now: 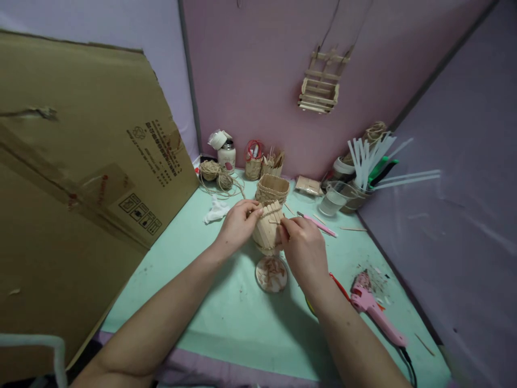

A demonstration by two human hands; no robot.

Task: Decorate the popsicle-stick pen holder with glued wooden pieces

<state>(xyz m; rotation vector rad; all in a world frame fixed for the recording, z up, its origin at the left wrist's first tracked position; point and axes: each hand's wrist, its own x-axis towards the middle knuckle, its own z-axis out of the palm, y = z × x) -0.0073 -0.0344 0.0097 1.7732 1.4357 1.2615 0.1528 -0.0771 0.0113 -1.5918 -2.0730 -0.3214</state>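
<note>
**Two hands on a craft-stick cup**

We hold a small craft-stick cup (267, 229) just above the green table (226, 312), behind a round dish (272, 274). Our left hand (238, 223) wraps its left side; our right hand (301, 248) pinches a thin stick (275, 221) against the front. It looks light, stiff and fragile at its glued joints, best gripped by the sides. A pink glue gun (374, 307) lies to the right.

At the centre of the frame, the left hand (238, 223) and right hand (304, 250) grip a small cup of wooden sticks (268, 230) above the green tabletop (226, 312). A round lid (272, 274) lies just below it. A pink glue gun (374, 308) rests at lower right, and a cardboard sheet (76, 183) leans at left.
</note>
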